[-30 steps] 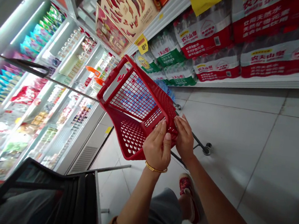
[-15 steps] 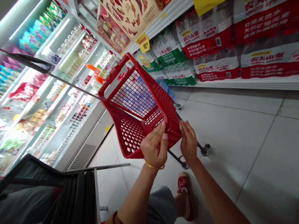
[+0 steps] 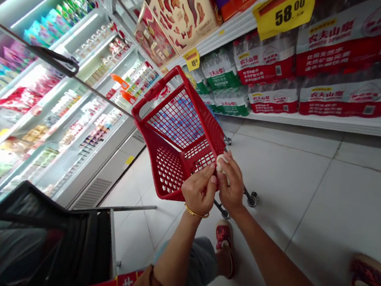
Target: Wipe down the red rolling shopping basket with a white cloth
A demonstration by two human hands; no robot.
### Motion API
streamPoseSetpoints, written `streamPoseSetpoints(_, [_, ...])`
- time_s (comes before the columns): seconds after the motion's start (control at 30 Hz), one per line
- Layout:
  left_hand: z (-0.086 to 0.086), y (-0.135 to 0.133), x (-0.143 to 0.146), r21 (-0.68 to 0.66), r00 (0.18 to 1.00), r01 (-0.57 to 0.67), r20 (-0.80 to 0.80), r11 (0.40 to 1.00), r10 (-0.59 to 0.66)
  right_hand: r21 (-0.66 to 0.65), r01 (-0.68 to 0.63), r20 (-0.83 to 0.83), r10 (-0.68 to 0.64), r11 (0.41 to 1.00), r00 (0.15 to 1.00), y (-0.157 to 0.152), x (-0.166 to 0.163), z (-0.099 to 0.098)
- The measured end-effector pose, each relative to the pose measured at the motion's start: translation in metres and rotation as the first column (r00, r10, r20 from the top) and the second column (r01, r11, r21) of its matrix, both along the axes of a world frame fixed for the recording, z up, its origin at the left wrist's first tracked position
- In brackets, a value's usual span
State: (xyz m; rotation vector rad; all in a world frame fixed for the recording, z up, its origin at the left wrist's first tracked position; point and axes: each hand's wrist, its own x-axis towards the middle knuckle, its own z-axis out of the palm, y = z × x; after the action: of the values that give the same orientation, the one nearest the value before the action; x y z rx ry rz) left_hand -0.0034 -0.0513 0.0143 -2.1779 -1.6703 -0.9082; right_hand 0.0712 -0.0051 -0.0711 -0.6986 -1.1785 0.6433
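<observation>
A red plastic shopping cart [image 3: 211,113] stands tilted in view in front of me, its mesh basket showing no goods. My left hand [image 3: 199,190], with a gold bracelet at the wrist, is closed in a pinch by the cart's near rim; what its fingers hold is hidden. Just beside it, my right hand [image 3: 231,184] is closed around a small crumpled white cloth [image 3: 221,163], at the near corner of the cart. The fingertips of both hands are close together. Whether the cloth touches the rim I cannot tell.
Wrapped water-bottle packs [image 3: 268,60] fill the shelf on the right. Lit fridge shelves [image 3: 50,131] run along the left. A black basket-like container [image 3: 17,238] on a metal frame is at lower left. Part of a person's shoe [image 3: 372,278] shows at lower right.
My right hand has moved left toward my left hand, and the white cloth now shows in it. The view has shifted slightly, bringing the shoe at lower right further in.
</observation>
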Motion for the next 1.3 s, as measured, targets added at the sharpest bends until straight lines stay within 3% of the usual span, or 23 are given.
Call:
streamPoseSetpoints(0.27, [-0.002,-0.017,0.0,0.022,0.995,0.061,0.076,0.998,-0.062,0.01,-0.131,-0.032,0.131,0.991,0.991,0.018,0.004,0.017])
streamPoseSetpoints(0.57, [0.0,-0.037,-0.014,-0.006,0.98,0.147,0.135,0.989,-0.145,0.036,-0.389,0.03,0.388,0.921,0.921,0.044,0.009,0.029])
streamPoseSetpoints(0.9, [0.003,-0.056,-0.042,-0.038,0.94,0.269,0.227,0.962,-0.254,0.017,-0.344,0.055,0.342,0.939,0.938,0.021,0.002,0.029])
streamPoseSetpoints(1.13, [0.015,-0.065,-0.062,-0.108,0.899,0.355,0.311,0.929,-0.307,-0.002,-0.302,0.045,0.302,0.953,0.952,0.0,-0.005,0.032])
streamPoseSetpoints(1.3, [0.019,-0.075,-0.067,-0.099,0.946,0.265,0.217,0.959,-0.24,-0.015,-0.316,0.054,0.316,0.949,0.947,-0.01,-0.01,0.032])
